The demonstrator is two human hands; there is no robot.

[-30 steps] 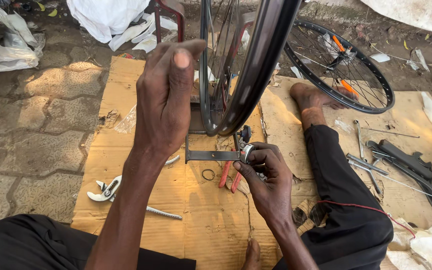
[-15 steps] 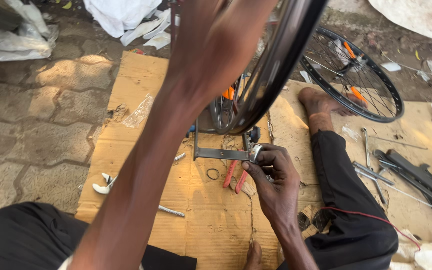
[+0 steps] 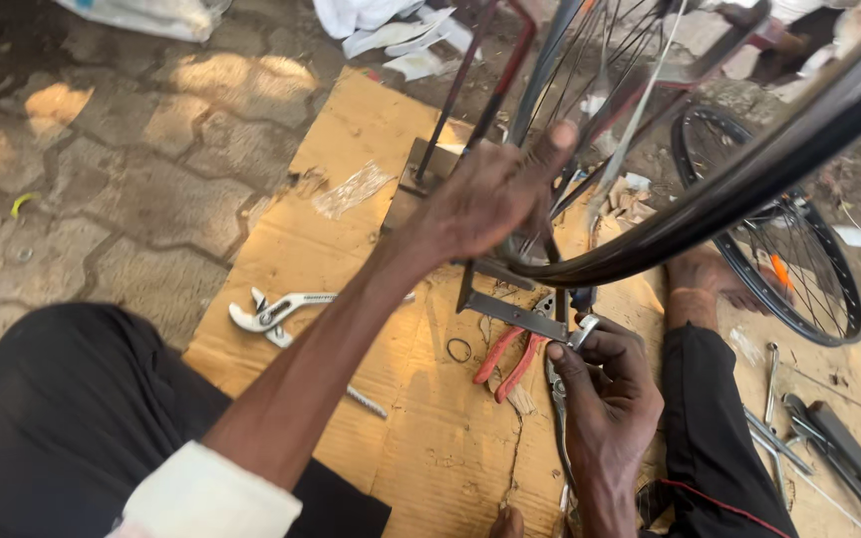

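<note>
Flattened cardboard [image 3: 351, 149] lies on stone paving. The left hand [image 3: 490, 194] grips the wheel rim [image 3: 749, 189], upright in the stand, running near-left to far-right. The right hand [image 3: 605, 384] pinches a spoke wrench [image 3: 582, 332] beneath it.

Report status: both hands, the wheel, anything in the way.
Left hand gripping wheel at the rim. Right hand pinching small metal tool below it. Red pliers on cardboard beside right hand.
</note>
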